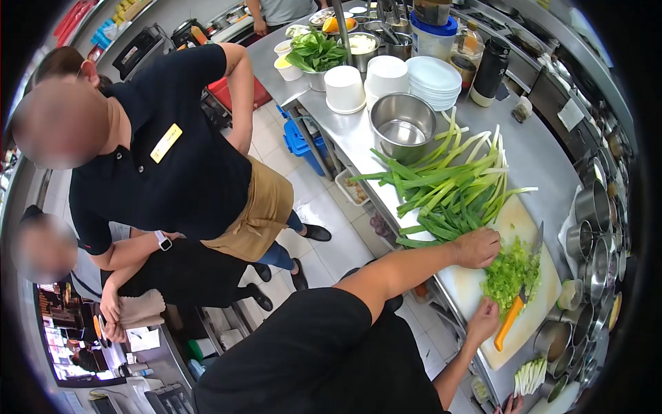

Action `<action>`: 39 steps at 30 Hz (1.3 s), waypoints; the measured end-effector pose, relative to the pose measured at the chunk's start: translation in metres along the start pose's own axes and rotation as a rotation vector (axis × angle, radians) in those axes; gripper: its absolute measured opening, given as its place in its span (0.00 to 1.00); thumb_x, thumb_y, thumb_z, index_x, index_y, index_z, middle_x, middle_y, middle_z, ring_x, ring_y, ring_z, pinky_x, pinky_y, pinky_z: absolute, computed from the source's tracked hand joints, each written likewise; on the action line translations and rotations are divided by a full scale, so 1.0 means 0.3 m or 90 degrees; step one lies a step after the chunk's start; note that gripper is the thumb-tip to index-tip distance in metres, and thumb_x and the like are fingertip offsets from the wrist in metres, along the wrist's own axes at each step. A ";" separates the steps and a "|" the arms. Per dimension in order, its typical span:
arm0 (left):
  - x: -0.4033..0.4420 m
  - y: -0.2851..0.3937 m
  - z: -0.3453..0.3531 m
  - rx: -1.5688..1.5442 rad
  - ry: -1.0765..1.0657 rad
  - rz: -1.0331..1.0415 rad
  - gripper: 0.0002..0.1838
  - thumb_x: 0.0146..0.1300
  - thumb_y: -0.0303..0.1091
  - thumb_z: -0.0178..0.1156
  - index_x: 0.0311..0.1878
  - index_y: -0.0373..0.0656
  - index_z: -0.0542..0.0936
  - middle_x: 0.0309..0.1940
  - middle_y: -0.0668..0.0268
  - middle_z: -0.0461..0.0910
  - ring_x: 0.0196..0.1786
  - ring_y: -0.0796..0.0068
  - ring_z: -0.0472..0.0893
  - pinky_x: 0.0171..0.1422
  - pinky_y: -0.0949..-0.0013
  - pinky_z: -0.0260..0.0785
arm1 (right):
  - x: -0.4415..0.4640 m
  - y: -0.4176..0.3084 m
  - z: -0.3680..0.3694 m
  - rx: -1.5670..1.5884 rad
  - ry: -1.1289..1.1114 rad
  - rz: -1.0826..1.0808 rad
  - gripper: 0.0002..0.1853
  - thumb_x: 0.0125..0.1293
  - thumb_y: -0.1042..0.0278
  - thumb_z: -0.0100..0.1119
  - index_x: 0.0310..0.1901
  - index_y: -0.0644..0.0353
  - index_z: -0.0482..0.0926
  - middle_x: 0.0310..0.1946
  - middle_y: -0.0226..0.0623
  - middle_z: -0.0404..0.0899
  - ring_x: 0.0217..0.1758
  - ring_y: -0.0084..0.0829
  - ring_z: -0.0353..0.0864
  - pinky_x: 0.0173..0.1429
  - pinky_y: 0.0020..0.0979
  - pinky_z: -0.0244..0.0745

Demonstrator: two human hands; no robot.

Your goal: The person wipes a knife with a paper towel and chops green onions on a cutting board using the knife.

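Note:
My left hand (477, 248) is closed at the upper left edge of a pile of chopped green onion (509, 272), beside the long green leaves. Below it, my right hand (484, 319) has its fingers curled together near the pile's lower left edge. What either hand holds, if anything, is hidden. A knife with an orange handle (509, 324) lies on the white cutting board (548, 290), its blade beside and partly under the chopped pieces. Uncut green onions (448, 186) spread over the counter and the board's top end.
A steel pot (403, 127), white tubs (345, 90) and stacked plates (434, 79) stand beyond the onions. Steel pans (592, 207) line the right side. A co-worker's fingers (510, 405) show near cut white stalks (530, 377). Two people stand at left, one in an apron (258, 207).

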State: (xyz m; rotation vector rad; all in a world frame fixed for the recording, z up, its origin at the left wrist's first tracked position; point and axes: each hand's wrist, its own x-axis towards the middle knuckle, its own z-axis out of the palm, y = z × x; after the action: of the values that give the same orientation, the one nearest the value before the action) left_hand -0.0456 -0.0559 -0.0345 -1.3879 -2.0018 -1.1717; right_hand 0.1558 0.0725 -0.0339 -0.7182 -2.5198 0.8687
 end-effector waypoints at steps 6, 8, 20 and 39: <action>-0.002 0.003 0.013 0.013 -0.014 0.003 0.11 0.53 0.31 0.66 0.35 0.42 0.74 0.36 0.58 0.71 0.41 0.55 0.74 0.47 0.55 0.68 | -0.011 0.042 0.003 0.004 0.014 -0.037 0.14 0.74 0.62 0.61 0.33 0.64 0.78 0.24 0.39 0.77 0.27 0.32 0.73 0.34 0.36 0.69; 0.001 -0.008 0.017 0.032 -0.026 0.013 0.11 0.52 0.31 0.66 0.34 0.42 0.73 0.36 0.58 0.71 0.40 0.54 0.74 0.47 0.55 0.68 | -0.007 0.046 0.023 0.029 0.053 -0.084 0.14 0.74 0.63 0.60 0.32 0.65 0.77 0.24 0.39 0.77 0.27 0.31 0.73 0.33 0.36 0.69; 0.002 0.011 0.020 0.014 -0.020 -0.017 0.12 0.52 0.32 0.65 0.35 0.41 0.73 0.37 0.56 0.71 0.42 0.52 0.74 0.48 0.52 0.67 | 0.002 0.072 0.016 0.055 0.008 -0.029 0.18 0.76 0.61 0.57 0.31 0.67 0.75 0.24 0.46 0.76 0.26 0.41 0.70 0.34 0.40 0.67; -0.008 0.003 0.013 0.008 -0.003 -0.033 0.10 0.56 0.36 0.66 0.34 0.44 0.75 0.37 0.58 0.73 0.42 0.56 0.76 0.49 0.54 0.69 | -0.004 0.053 -0.010 0.069 -0.011 -0.098 0.22 0.77 0.62 0.58 0.25 0.65 0.69 0.18 0.36 0.62 0.24 0.28 0.58 0.29 0.35 0.60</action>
State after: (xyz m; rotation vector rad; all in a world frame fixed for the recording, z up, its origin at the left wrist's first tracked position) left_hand -0.0433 -0.0538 -0.0380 -1.3418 -2.0563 -1.1757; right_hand 0.1637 0.0840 -0.0424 -0.4781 -2.4822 0.9514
